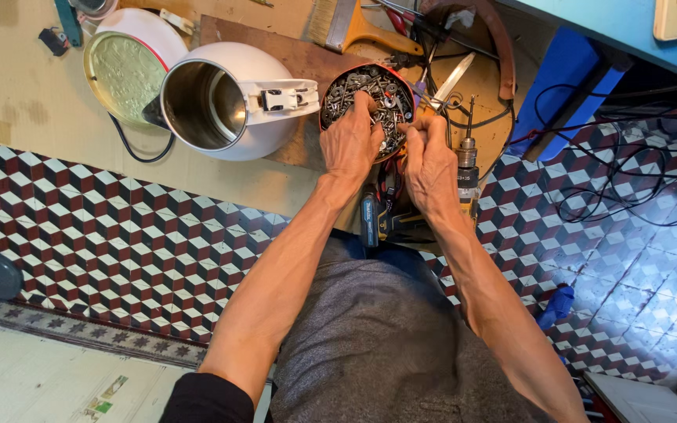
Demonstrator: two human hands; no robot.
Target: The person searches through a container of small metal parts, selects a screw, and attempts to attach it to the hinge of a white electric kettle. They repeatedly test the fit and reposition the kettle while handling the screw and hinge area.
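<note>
The left hand [352,141] reaches into a round red-rimmed tin [367,106] full of mixed screws and small metal parts, its fingers curled down among them; whether it grips one I cannot tell. The right hand [429,160] sits at the tin's right edge, fingertips pinched together on something too small to make out. The tin rests on a wooden board [291,55] on the floor. Just left of it lies a white electric kettle [233,102] on its side, opening toward the camera, its base [127,66] behind it. Under the right wrist lies a cordless drill [464,168]. A paintbrush [354,27] lies beyond the tin.
</note>
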